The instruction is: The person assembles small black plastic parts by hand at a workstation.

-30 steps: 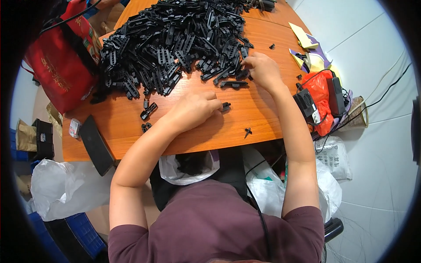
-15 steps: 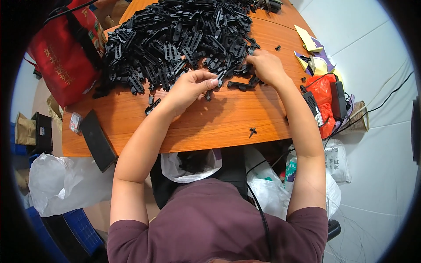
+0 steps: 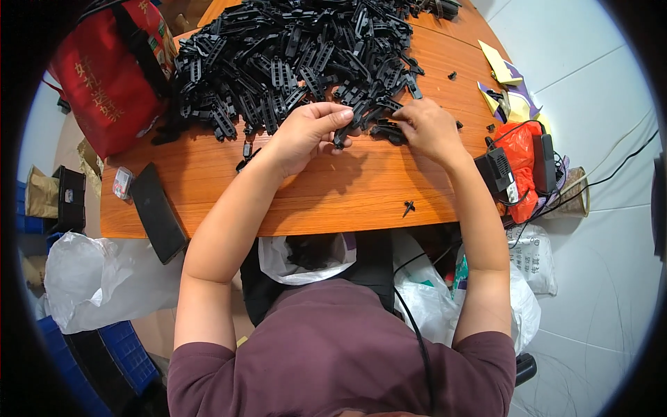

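Note:
In front of me is a large heap of black slotted plastic parts (image 3: 278, 69), spread over the wooden table (image 3: 313, 201). My left hand (image 3: 306, 135) pinches one small black plastic part (image 3: 340, 136) between thumb and fingers, just off the heap's near edge. To its right, my right hand (image 3: 432, 131) is closed with its fingertips at a black plastic part (image 3: 389, 132) low by the tabletop; the fingers partly cover it. A small black cross-shaped piece (image 3: 408, 208) lies near the table's front edge.
At the left stand a red bag (image 3: 104, 83), a dark flat slab (image 3: 157, 212) and a small clear box (image 3: 122, 183). A red plastic bag (image 3: 517, 153), black adapters and cables crowd the right edge. A white bag (image 3: 306, 267) holding dark pieces hangs open below the table edge.
My right hand has drawn back from the heap toward me and slightly right, down to the loose part. My left hand has turned a little, still pinching its part. The view shifted slightly.

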### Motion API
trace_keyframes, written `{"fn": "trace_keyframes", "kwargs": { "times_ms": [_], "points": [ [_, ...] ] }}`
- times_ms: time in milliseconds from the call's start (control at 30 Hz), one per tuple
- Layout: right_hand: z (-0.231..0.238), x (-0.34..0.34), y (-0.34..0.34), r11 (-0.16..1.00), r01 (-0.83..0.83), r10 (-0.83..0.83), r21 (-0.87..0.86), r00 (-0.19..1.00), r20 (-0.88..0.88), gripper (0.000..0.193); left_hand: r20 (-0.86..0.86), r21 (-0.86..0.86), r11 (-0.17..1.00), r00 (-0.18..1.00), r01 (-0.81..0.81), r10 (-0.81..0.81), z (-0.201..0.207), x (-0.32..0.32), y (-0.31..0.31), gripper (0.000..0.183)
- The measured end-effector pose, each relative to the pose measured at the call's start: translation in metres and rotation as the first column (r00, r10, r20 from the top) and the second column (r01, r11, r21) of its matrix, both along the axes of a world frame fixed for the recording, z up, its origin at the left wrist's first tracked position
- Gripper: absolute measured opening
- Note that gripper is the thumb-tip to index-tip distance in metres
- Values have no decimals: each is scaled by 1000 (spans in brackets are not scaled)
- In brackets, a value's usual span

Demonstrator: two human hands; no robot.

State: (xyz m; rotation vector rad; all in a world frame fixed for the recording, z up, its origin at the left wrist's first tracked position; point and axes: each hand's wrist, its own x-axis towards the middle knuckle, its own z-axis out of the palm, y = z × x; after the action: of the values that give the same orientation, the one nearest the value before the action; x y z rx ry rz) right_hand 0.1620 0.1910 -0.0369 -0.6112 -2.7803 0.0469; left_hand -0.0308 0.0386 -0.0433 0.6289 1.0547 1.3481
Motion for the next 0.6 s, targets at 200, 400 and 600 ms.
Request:
{"fn": "trace_keyframes", "kwargs": {
  "times_ms": [200,400,600],
  "points": [
    [2,-4,-8,996,89,-84,-27,985,150,18,24,22,999,999,46,-46,1,0,-2,24],
    [31,-9,-71,921,-284,150,-267,891,-428,25,-66,90,988,991,125,-119,-2,-1,-7,24],
    [28,-7,-73,944,-322,253,-70,843,-475,19,-567,236,967,822,96,57,8,10,-10,26]
  ]
}}
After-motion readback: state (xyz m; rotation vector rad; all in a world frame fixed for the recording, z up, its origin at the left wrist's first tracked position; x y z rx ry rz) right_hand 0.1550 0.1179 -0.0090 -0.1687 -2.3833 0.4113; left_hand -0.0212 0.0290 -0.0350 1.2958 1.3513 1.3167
